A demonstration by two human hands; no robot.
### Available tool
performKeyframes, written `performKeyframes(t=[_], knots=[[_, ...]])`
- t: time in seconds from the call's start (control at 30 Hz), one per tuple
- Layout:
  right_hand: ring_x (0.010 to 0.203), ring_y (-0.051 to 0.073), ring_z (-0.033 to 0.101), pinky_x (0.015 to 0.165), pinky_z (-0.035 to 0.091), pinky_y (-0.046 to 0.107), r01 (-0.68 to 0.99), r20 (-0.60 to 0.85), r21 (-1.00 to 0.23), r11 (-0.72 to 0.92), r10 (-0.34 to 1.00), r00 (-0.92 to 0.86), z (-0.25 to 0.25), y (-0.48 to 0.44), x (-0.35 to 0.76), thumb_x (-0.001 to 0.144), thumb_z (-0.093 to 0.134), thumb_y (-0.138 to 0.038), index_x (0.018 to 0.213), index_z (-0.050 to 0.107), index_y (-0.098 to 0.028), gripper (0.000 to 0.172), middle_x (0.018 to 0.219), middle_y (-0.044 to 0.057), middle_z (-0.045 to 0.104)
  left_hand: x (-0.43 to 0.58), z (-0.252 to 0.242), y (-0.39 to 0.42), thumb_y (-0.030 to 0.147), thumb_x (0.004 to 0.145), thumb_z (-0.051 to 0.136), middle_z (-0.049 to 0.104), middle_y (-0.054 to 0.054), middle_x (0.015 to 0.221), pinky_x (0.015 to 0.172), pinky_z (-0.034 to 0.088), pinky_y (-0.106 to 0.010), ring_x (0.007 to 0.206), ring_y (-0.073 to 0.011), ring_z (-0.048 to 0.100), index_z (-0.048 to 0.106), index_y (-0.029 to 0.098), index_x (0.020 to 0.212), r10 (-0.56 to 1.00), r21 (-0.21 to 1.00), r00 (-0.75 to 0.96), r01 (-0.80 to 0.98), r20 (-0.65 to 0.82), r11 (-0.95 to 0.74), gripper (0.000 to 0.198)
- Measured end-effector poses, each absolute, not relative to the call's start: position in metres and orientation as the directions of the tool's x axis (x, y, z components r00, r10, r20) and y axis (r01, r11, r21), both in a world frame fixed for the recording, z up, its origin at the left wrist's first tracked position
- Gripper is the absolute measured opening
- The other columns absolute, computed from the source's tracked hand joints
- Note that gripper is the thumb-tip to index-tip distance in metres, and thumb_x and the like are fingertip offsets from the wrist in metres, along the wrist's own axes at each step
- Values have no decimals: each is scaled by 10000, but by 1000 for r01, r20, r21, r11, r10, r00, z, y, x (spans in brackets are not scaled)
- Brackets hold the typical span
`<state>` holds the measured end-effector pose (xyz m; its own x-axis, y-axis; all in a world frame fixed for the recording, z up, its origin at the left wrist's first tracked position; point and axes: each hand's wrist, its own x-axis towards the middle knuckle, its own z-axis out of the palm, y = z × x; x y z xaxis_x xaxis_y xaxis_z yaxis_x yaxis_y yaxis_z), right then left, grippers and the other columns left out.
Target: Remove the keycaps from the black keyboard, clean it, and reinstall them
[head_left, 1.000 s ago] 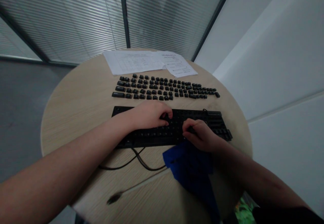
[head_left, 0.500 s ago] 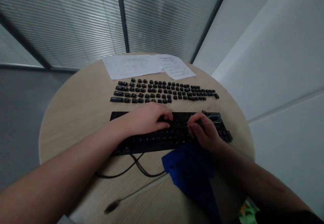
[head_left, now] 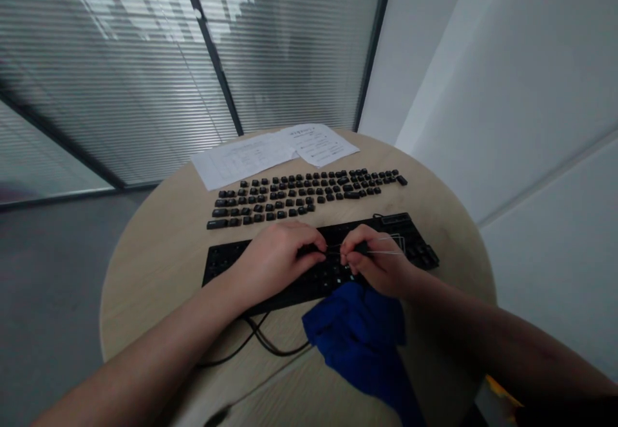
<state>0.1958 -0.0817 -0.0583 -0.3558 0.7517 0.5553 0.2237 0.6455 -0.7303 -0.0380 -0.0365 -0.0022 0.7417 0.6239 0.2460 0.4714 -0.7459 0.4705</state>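
Note:
A black keyboard (head_left: 290, 290) lies on the round table, many of its keycaps off. My right hand (head_left: 374, 263) is closed around a wire keycap puller (head_left: 394, 240), whose thin wire ends point left over the keys. Beside those ends, my left hand (head_left: 280, 253) is in a pinch, thumb and fingers close together above the keyboard. Whatever lies between its fingertips is too small and dark to make out. Loose black keycaps (head_left: 292, 201) stand in rows beyond the keyboard. Against its near edge rests a crumpled blue cloth (head_left: 357, 330).
Printed papers (head_left: 251, 156) lie at the far side of the wooden table (head_left: 145, 272). A black cable (head_left: 277, 351) loops out in front of the keyboard, and a thin brush (head_left: 219, 416) is partly visible at the bottom. Glass with blinds and a white wall stand behind.
My right hand has moved left with the keycap puller, bringing its wire ends to my left fingertips. The keyboard now sits more slanted in view, and the camera has tilted.

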Motion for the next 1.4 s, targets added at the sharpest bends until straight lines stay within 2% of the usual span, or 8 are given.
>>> performKeyframes(t=[0.17,0.33,0.4,0.5,0.57,0.67,1.07,1.4], knots=[[540,87,554,536,417,212,311,553,-669,675,732,-397,-43,-83,201,1021,568,-320,901,588,-214,162,759,-13,633,-36,7,-35,183,866,783,748,15,863,741,501,-260,799,-154,693,755,220,919,629,485,755,487,184,-726,71],[492,95,525,495,388,217,331,501,-761,558,829,-247,-40,-73,218,1005,582,-348,855,568,-221,197,626,-45,565,-32,10,-5,232,894,737,748,32,830,673,489,-247,698,-132,658,760,228,950,711,504,686,565,152,-653,60],[470,96,516,469,384,217,274,475,-829,487,873,-111,-42,-66,226,1020,564,-407,865,547,-228,238,615,-50,562,-23,5,16,242,900,724,770,13,882,729,509,-278,766,-162,679,766,231,991,755,414,634,649,169,-638,101],[445,95,498,439,368,218,183,453,-880,439,891,41,-44,-56,235,1016,559,-523,885,522,-238,315,605,-59,555,-3,-10,44,240,894,723,793,-32,961,841,524,-351,925,-235,700,780,231,1022,743,163,644,725,184,-669,140],[444,95,488,436,363,220,159,454,-884,439,887,78,-45,-51,239,998,573,-575,888,517,-241,356,595,-64,543,10,-20,55,249,901,706,802,-39,971,882,522,-379,966,-258,697,786,242,1028,718,25,679,724,153,-690,150],[451,95,476,444,361,228,174,453,-884,434,888,84,-46,-49,241,993,577,-594,882,519,-241,375,591,-64,528,20,-29,61,272,905,693,808,-49,976,902,515,-403,984,-277,695,791,252,1022,709,-69,695,719,121,-692,154],[477,101,465,469,351,251,230,472,-858,459,882,1,-48,-49,243,1008,577,-565,855,532,-232,369,599,-59,502,14,-30,61,270,892,671,798,-102,952,887,495,-437,1004,-314,686,779,215,938,692,-132,714,700,107,-702,129],[471,100,453,453,334,244,246,455,-864,439,891,11,-57,-46,244,997,587,-579,870,546,-231,373,590,-60,500,-5,-14,47,273,910,699,779,-93,1026,928,487,-441,1044,-306,661,772,212,977,692,-58,696,712,192,-700,116]])
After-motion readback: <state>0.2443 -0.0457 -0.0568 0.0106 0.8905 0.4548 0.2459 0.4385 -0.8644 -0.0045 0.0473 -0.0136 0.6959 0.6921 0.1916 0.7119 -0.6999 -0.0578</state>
